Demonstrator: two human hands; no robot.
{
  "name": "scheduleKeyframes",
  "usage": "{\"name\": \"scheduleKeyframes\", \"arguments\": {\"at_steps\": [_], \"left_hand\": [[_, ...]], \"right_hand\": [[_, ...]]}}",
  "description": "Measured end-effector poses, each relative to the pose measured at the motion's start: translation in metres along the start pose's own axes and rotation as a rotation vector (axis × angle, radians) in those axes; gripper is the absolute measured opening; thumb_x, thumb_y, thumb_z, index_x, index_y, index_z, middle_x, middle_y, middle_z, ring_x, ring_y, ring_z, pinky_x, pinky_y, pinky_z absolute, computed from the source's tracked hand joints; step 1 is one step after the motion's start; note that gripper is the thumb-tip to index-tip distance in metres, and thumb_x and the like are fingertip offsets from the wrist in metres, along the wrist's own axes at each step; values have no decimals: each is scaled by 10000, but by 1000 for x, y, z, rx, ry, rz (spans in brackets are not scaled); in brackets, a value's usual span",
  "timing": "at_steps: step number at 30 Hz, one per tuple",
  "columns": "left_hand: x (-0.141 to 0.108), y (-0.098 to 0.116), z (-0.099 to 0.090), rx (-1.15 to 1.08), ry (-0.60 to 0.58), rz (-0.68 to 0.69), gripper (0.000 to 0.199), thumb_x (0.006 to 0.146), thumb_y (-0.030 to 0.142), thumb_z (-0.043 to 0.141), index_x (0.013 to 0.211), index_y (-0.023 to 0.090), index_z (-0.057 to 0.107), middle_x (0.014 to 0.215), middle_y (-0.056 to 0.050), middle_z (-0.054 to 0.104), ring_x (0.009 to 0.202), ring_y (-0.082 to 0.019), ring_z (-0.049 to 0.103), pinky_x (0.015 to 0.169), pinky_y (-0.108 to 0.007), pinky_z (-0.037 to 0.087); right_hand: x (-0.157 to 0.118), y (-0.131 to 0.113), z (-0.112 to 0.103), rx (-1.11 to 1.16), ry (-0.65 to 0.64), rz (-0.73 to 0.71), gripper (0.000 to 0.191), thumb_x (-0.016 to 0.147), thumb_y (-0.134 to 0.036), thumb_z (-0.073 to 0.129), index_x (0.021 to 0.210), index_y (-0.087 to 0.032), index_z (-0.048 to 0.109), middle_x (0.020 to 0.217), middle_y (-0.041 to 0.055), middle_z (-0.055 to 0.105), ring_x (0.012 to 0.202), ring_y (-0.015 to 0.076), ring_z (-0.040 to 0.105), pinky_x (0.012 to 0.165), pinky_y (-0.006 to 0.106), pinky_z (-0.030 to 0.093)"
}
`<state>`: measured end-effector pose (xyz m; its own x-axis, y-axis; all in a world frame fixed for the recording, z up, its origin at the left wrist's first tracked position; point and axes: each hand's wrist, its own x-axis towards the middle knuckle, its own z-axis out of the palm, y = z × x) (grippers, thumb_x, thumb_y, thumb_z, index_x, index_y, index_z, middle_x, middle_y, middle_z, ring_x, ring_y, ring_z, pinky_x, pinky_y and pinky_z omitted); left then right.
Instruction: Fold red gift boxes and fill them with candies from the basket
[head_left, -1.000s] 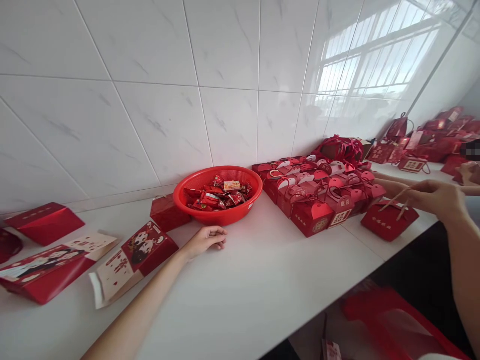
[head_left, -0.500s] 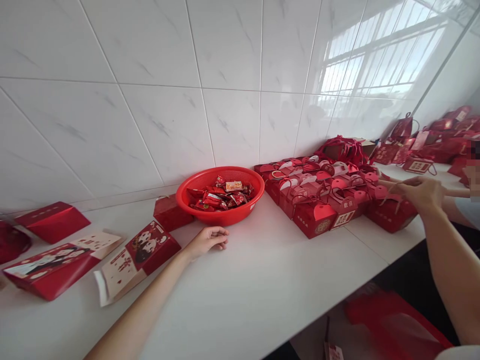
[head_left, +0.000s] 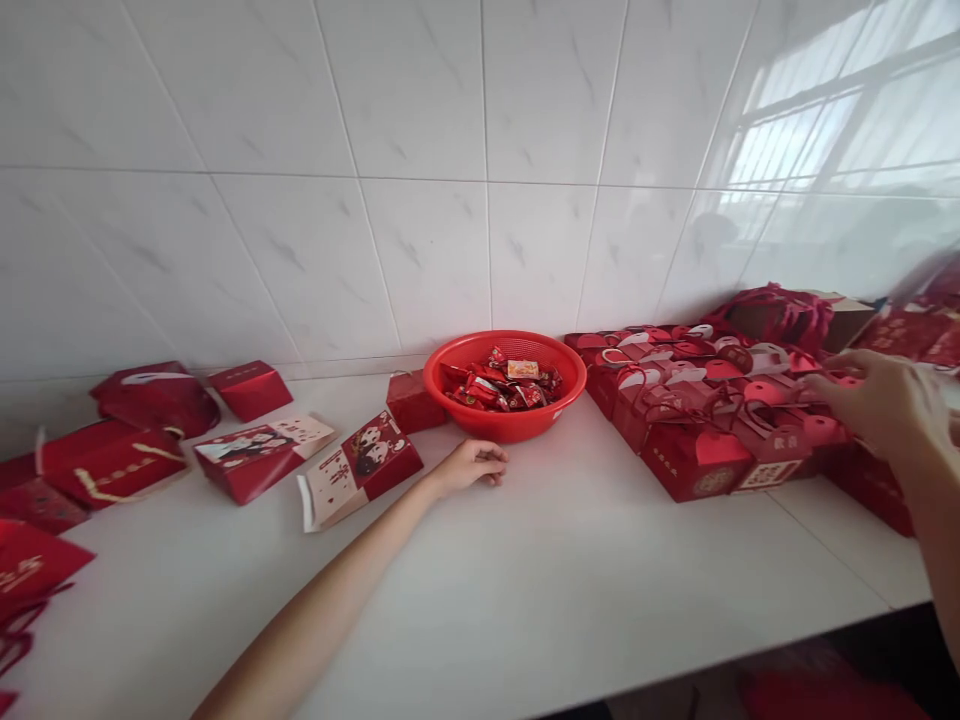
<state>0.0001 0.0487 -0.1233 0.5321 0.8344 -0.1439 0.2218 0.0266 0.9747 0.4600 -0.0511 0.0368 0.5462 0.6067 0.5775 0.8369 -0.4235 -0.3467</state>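
My left hand [head_left: 474,466] rests on the white table just in front of the red plastic basket [head_left: 504,425], its fingers loosely curled and apart with nothing seen in them. Small red wrapped sweets [head_left: 517,385] lie in the basket. At the right, my right hand [head_left: 892,408] hovers over the nearest end box [head_left: 874,488] of a block of red gift boxes [head_left: 697,465], with thumb and fingers apart. No held thing shows in it. Part of that end box is hidden behind the hand and forearm.
Left of the basket lie an opened printed box [head_left: 371,460], another printed box [head_left: 262,460] and several red boxes [head_left: 251,390]. Pink-red ribbons [head_left: 776,310] are heaped behind the block. A tiled wall [head_left: 420,260] runs along the back; the table's front edge [head_left: 712,655] is lower right.
My view has swung left, so everything sits further right and more red boxes show at left. My right hand has lifted off the end box's cord handle, fingers now spread. My left hand stays put.
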Motion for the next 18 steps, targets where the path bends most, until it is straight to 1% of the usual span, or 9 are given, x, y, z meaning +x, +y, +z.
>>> {"name": "scheduleKeyframes", "arguments": {"at_steps": [1, 3, 4, 6, 9, 11, 14, 17, 18], "left_hand": [[-1, 0, 1, -1, -2, 3, 398, 661, 465, 840, 833, 152, 664, 743, -33, 678, 679, -166, 660, 732, -345, 549], [-3, 3, 2, 3, -15, 9, 402, 653, 464, 846, 831, 149, 670, 748, -34, 682, 678, -163, 657, 731, -344, 546], [-6, 5, 2, 9, -26, 12, 404, 648, 461, 850, 834, 148, 675, 751, -35, 686, 678, -162, 655, 731, -344, 543], [-14, 15, 1, 20, -54, 23, 405, 638, 449, 859, 850, 148, 690, 770, -37, 697, 697, -164, 657, 748, -345, 540], [-34, 41, -10, 53, -91, 82, 398, 663, 433, 849, 914, 154, 715, 876, -55, 725, 793, -179, 672, 828, -357, 533], [-51, 64, -26, 145, -68, 168, 402, 718, 446, 810, 983, 158, 718, 952, -73, 738, 878, -205, 684, 881, -377, 527], [-75, 94, -66, 269, 148, 226, 439, 756, 483, 761, 1061, 171, 709, 1053, -91, 747, 985, -241, 686, 957, -406, 505], [-90, 106, -122, 405, 522, 231, 440, 727, 490, 761, 1023, 167, 724, 1111, -90, 746, 1052, -249, 672, 1011, -384, 472], [-94, 106, -142, 451, 651, 196, 426, 705, 462, 779, 1003, 161, 728, 1127, -94, 744, 1082, -250, 663, 1022, -365, 461]], "right_hand": [[-8, -15, 0, 49, -19, -10, 142, 694, -230, 737, 663, -238, 598, 694, 105, 624, 683, 253, 552, 655, 384, 411], [-28, -45, 0, 219, -15, -136, 64, 756, -215, 686, 736, -227, 627, 867, 131, 689, 839, 270, 627, 782, 393, 452], [-38, -59, 1, 313, -35, -223, 25, 781, -219, 663, 770, -222, 641, 955, 136, 703, 885, 267, 645, 812, 387, 466], [-59, -84, 7, 475, -57, -391, 40, 813, -241, 636, 810, -215, 665, 1020, 130, 708, 955, 268, 662, 853, 381, 488], [-89, -115, 24, 646, -162, -620, 128, 875, -302, 598, 869, -210, 686, 1095, 122, 701, 1002, 258, 666, 830, 373, 535], [-109, -132, 36, 731, -230, -755, 133, 896, -295, 576, 886, -217, 684, 1123, 110, 696, 1019, 247, 671, 845, 378, 551], [-141, -153, 52, 797, -420, -931, 131, 922, -258, 546, 911, -226, 673, 1137, 108, 694, 1005, 224, 691, 855, 364, 565], [-172, -165, 68, 800, -606, -1021, 142, 934, -221, 519, 915, -226, 660, 1195, 126, 679, 988, 218, 706, 834, 352, 573], [-181, -167, 74, 795, -652, -1034, 146, 934, -208, 511, 921, -223, 656, 1213, 133, 673, 977, 219, 710, 820, 353, 575]]}}
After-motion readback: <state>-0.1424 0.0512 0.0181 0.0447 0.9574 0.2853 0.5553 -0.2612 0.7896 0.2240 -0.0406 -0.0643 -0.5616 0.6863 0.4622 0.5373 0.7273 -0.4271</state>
